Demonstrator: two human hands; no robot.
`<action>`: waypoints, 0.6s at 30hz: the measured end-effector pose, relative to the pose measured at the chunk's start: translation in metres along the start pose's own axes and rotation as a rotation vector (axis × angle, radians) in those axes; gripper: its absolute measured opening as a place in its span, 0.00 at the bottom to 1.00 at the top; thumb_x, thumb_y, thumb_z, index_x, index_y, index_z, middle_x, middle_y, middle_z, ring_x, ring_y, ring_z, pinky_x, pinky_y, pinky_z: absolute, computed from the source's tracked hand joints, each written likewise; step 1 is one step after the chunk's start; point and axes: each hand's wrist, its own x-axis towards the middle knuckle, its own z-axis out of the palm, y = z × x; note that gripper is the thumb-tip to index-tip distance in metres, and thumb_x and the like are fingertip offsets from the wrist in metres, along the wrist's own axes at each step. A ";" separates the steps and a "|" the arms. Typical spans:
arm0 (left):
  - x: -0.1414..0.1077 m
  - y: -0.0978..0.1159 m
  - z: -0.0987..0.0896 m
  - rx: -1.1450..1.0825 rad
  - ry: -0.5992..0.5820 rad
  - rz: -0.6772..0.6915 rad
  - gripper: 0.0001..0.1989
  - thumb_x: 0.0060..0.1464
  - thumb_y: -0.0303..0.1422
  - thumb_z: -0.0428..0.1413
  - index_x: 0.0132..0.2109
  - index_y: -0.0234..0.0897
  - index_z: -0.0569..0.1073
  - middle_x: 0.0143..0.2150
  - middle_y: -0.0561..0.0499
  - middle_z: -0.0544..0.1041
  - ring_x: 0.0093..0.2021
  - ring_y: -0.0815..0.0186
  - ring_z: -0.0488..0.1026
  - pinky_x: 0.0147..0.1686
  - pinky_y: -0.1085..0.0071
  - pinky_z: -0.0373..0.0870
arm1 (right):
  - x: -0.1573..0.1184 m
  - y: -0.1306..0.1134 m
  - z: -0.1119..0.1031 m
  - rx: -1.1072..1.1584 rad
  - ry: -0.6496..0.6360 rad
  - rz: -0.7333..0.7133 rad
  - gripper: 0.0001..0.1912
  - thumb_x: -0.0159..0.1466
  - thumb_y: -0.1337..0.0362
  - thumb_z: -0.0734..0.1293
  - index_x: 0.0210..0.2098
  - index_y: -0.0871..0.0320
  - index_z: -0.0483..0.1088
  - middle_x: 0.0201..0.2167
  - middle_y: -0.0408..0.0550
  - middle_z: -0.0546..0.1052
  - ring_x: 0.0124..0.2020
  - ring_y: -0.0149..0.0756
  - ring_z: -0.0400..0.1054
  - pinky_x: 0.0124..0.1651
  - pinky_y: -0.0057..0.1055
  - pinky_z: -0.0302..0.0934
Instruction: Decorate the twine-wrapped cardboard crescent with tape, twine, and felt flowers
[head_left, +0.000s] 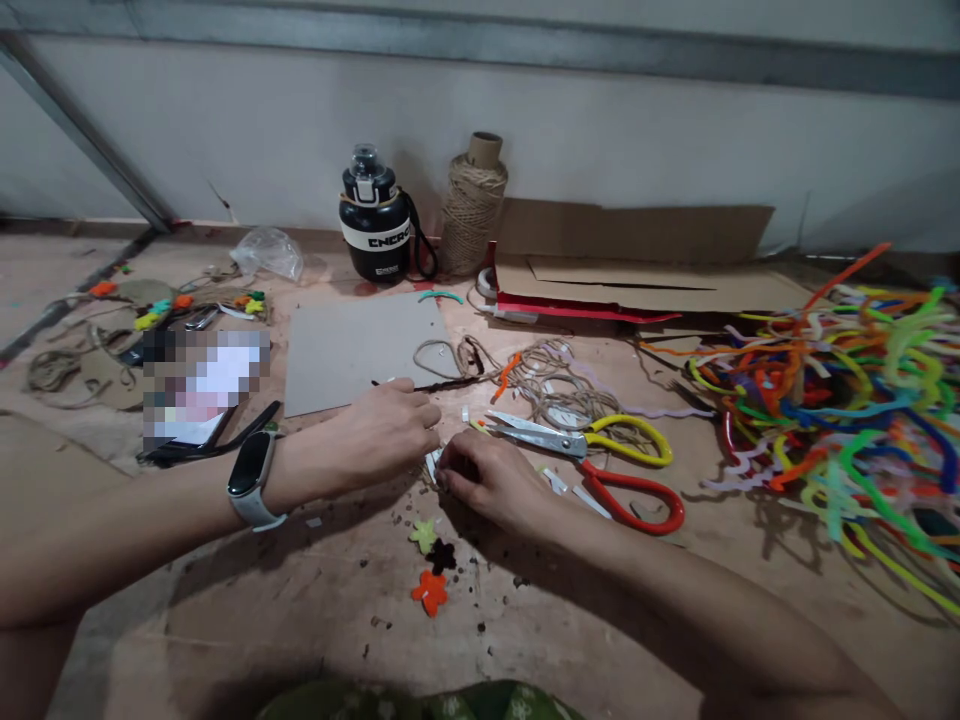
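Note:
My left hand [382, 430] reaches over the middle of the wooden table, its fingers curled, beside a dark strand [450, 384]. Just right of it, my right hand [491, 478] has its thumb and fingers pinched by a small white strip [432, 465]; what lies between the fingertips is too small to make out. Scissors [570, 442] with a yellow and a red handle lie right by my right hand. Below the hands are a light green flower [424, 536], a dark flower [442, 556] and an orange flower [430, 593].
Behind stand a black bottle [374, 225] and a twine spool [474, 215]. Grey cardboard [352, 345] lies behind my left hand, a phone [199, 415] to its left. Loose twine [570, 385] and piled colourful pipe cleaners [855, 400] are on the right.

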 end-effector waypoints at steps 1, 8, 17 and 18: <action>0.000 0.000 0.000 0.001 0.002 -0.003 0.03 0.56 0.29 0.60 0.33 0.38 0.75 0.33 0.51 0.76 0.32 0.63 0.70 0.33 0.62 0.57 | -0.001 0.000 0.001 -0.039 0.006 -0.013 0.03 0.63 0.69 0.65 0.35 0.60 0.71 0.34 0.46 0.75 0.33 0.32 0.67 0.34 0.27 0.57; 0.006 0.003 -0.007 -0.003 -0.020 -0.008 0.06 0.55 0.27 0.60 0.29 0.37 0.75 0.31 0.50 0.77 0.30 0.62 0.70 0.30 0.63 0.53 | -0.014 -0.008 0.009 -0.591 0.053 -0.294 0.11 0.64 0.72 0.62 0.45 0.63 0.71 0.34 0.52 0.74 0.34 0.39 0.65 0.34 0.33 0.56; 0.012 0.000 -0.012 -0.012 -0.063 -0.047 0.08 0.55 0.27 0.58 0.28 0.36 0.76 0.28 0.49 0.76 0.26 0.65 0.69 0.29 0.64 0.54 | -0.027 -0.013 0.024 -0.819 0.003 -0.430 0.23 0.71 0.59 0.56 0.53 0.72 0.68 0.37 0.62 0.75 0.40 0.48 0.67 0.35 0.39 0.60; 0.012 -0.001 -0.012 -0.008 -0.065 -0.045 0.08 0.54 0.26 0.58 0.27 0.36 0.76 0.27 0.49 0.76 0.25 0.65 0.68 0.29 0.64 0.54 | -0.027 -0.013 0.024 -0.814 -0.028 -0.422 0.23 0.71 0.57 0.56 0.53 0.72 0.69 0.37 0.63 0.76 0.41 0.48 0.68 0.36 0.39 0.60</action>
